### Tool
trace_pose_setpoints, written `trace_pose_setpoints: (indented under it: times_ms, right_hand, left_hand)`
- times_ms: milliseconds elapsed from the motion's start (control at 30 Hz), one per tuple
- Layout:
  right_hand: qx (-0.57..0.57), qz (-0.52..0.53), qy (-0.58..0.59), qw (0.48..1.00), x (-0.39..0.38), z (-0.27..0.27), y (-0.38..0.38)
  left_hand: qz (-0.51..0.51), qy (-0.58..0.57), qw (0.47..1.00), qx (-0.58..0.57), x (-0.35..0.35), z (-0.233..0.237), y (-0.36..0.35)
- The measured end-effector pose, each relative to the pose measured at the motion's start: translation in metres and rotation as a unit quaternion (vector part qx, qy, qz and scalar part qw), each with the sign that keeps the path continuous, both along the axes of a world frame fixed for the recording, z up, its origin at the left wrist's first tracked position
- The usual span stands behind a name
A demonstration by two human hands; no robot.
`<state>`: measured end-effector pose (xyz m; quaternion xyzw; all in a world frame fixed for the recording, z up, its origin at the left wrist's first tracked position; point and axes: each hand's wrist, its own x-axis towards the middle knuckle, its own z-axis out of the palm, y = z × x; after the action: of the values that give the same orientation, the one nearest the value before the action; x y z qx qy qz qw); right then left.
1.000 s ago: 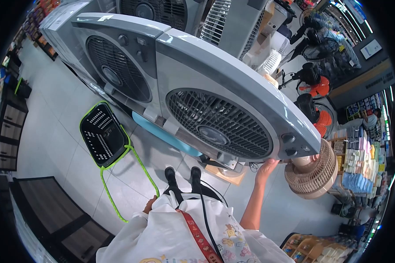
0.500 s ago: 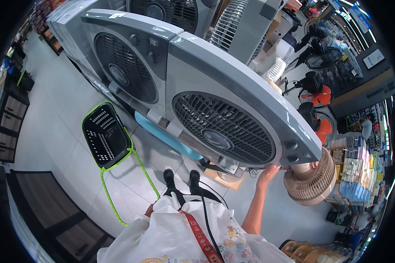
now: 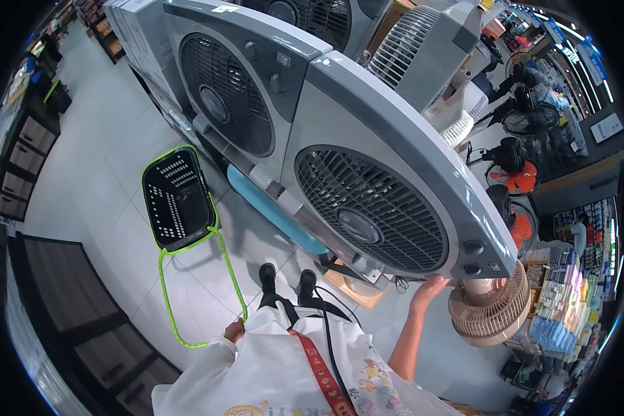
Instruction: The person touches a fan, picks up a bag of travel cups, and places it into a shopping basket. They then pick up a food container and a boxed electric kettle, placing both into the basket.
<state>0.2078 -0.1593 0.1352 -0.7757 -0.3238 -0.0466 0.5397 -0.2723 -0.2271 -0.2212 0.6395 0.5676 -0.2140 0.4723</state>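
Note:
My left hand (image 3: pixel 234 330) is closed around the bright green handle (image 3: pixel 231 284) of a black shopping basket (image 3: pixel 179 197), low at my left side. The basket rests on the floor, its inside showing holes in the walls. At the right, my right hand (image 3: pixel 430 292) grips the lower edge of a grey box fan (image 3: pixel 367 215) near its knob corner, with some fingers hidden behind it. Two knobs (image 3: pixel 473 247) sit on that corner. A second grey box fan (image 3: pixel 229 90) stands directly beside the first, on its left.
A beige round fan (image 3: pixel 489 312) is just right of my right hand. Below the box fans lies a light blue panel (image 3: pixel 274 211). Black and orange fans (image 3: pixel 520 173) line the right side. A dark cabinet (image 3: pixel 83 312) stands at lower left. Tiled floor (image 3: pixel 104 194) runs along the left.
The fans and basket have shifted slightly right in view. My right hand stays at the fan's lower edge. More of my left hand shows on the handle.

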Motion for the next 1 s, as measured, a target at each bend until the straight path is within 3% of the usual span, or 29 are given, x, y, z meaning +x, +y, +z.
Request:
trace_pose_setpoints:
  times_ms: [200, 333, 467, 700, 767, 867, 1000]
  right_hand:
    - [-0.032, 0.017, 0.053, 0.998, 0.011, -0.01, -0.012]
    - [-0.04, 0.017, 0.037, 0.998, 0.005, 0.0, -0.007]
    - [-0.023, 0.018, 0.022, 0.999, 0.0, 0.005, -0.002]
    - [-0.018, 0.004, -0.015, 1.0, 0.003, 0.003, -0.002]
    - [-0.028, 0.02, 0.025, 0.999, 0.002, 0.004, -0.004]
    - [-0.039, 0.051, 0.03, 0.997, 0.008, 0.002, -0.009]
    - [-0.016, 0.056, 0.037, 0.998, 0.01, -0.002, -0.009]
  left_hand:
    - [0.016, 0.055, 0.998, -0.018, 0.003, -0.007, -0.007]
    - [0.029, 0.045, 0.999, 0.007, 0.001, -0.033, -0.016]
    - [0.034, 0.051, 0.998, -0.006, 0.01, -0.017, -0.01]
    - [0.055, 0.08, 0.994, -0.043, 0.014, -0.031, -0.015]
    - [0.072, 0.084, 0.992, -0.056, 0.014, -0.037, -0.016]
    - [0.061, 0.1, 0.989, -0.085, 0.019, -0.015, 0.003]
    - [0.138, 0.089, 0.986, -0.004, 0.032, 0.007, 0.045]
